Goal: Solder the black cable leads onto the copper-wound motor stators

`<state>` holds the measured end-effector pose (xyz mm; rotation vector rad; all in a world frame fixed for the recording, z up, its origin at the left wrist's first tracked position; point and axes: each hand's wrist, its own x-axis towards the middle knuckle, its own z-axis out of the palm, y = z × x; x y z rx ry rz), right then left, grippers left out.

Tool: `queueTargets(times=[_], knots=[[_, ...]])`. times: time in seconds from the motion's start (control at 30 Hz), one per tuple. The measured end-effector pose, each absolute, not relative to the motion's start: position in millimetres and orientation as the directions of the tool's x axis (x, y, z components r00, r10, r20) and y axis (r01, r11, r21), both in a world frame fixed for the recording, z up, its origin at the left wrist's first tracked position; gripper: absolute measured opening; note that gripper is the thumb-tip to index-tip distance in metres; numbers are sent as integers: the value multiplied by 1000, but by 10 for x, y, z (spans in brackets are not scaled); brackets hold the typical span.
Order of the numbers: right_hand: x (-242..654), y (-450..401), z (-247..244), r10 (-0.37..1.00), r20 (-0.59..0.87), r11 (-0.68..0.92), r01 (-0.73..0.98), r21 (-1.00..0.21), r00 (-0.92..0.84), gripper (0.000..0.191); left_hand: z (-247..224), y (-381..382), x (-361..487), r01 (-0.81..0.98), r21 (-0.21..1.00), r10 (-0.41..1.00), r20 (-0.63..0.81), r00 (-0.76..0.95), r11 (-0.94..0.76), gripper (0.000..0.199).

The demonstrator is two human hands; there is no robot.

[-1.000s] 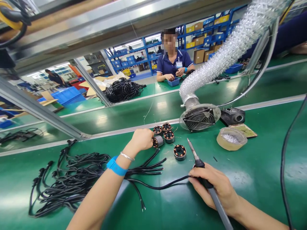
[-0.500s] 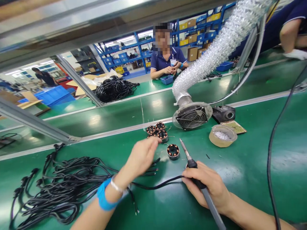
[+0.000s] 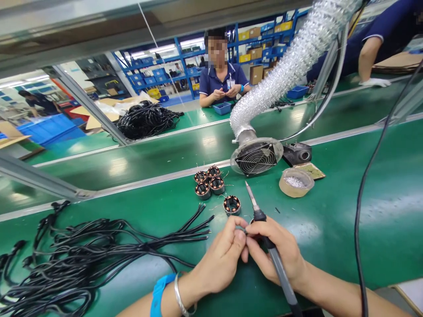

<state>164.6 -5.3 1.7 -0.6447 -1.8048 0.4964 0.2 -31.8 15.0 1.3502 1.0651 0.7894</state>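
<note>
My right hand (image 3: 276, 251) grips a soldering iron (image 3: 276, 264), its bare tip pointing up and away from me. My left hand (image 3: 224, 255) is closed in a pinch against the right fingertips. A small dark bit of a black cable (image 3: 246, 232) shows between the fingers; the rest of that cable is mostly hidden by the hands. Just beyond the left fingers sits a wire-wound motor stator (image 3: 231, 205) with copper coils. Several more stators (image 3: 209, 181) stand grouped behind it. To the left lies a heap of black power cables (image 3: 99, 251), their stripped ends towards my left hand.
A fume fan (image 3: 257, 159) on a silver duct (image 3: 284, 70) stands beyond the iron tip. Right of it are a round tub (image 3: 295, 182) and an iron holder (image 3: 299, 153). A black cord (image 3: 358, 211) hangs at the right. A co-worker (image 3: 221, 83) sits opposite.
My left hand has moved from beside the grouped stators back to my right fingertips and closed there. The soldering iron stays in my right hand. The view has shifted slightly.
</note>
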Motion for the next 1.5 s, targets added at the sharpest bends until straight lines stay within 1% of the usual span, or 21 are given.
queueTargets(times=[0.07,0.13,0.17,0.27,0.33,0.43,0.47,0.53,0.67,0.8,0.87,0.97,1.07,1.13,1.17,1.27,1.37,1.43,1.5], knots=[[1659,-47,13,638,722,769,180,-613,-267,23,89,-294,10,38,991,930,-137,342,131,32],[1697,-24,9,625,714,778,177,-602,-316,23,35,-259,-9,30,989,925,-145,351,144,33],[1721,-9,14,612,716,788,182,-588,-337,23,19,-241,-26,70,989,924,-149,353,133,33],[1773,35,72,568,740,822,205,-531,-361,28,33,-206,-72,277,959,929,-155,336,60,31],[1761,51,134,547,737,834,178,-522,-397,30,77,-204,-85,354,935,929,-145,341,16,26],[1683,66,212,491,697,855,136,-501,-523,21,145,-223,-84,364,929,918,-83,389,-71,14],[1655,74,228,475,689,863,138,-485,-548,18,161,-230,-83,366,925,916,-58,397,-100,13],[1613,97,250,454,690,877,149,-456,-564,17,182,-242,-86,387,912,917,-33,398,-134,15],[1578,137,277,457,671,867,123,-483,-583,22,189,-242,-92,394,912,919,-51,391,-118,18],[1553,132,298,452,661,871,135,-473,-599,17,201,-235,-70,411,904,916,-64,396,-115,24],[1566,146,318,443,641,874,142,-465,-626,17,229,-234,-62,427,897,925,-61,374,-114,26],[1657,226,359,465,612,853,138,-504,-639,21,291,-213,-83,470,877,943,-68,325,-99,18],[1791,335,358,608,557,738,143,-660,-565,31,327,-154,-136,505,861,942,-126,310,-51,16],[1854,384,311,668,476,646,130,-752,-572,36,307,-107,-165,445,896,921,-184,343,13,19],[1871,397,277,675,453,625,125,-771,-583,36,285,-85,-172,388,920,905,-210,369,56,21],[1876,407,168,650,514,672,108,-733,-560,32,198,-44,-156,179,955,847,-292,444,236,28],[1863,402,107,612,585,720,69,-690,-532,31,142,-38,-111,23,897,790,-400,464,440,39],[1864,397,101,607,592,728,73,-682,-529,29,137,-45,-85,-8,870,774,-435,460,494,43],[1873,393,111,599,597,743,93,-663,-534,26,149,-51,-71,-11,870,780,-437,447,493,46]])
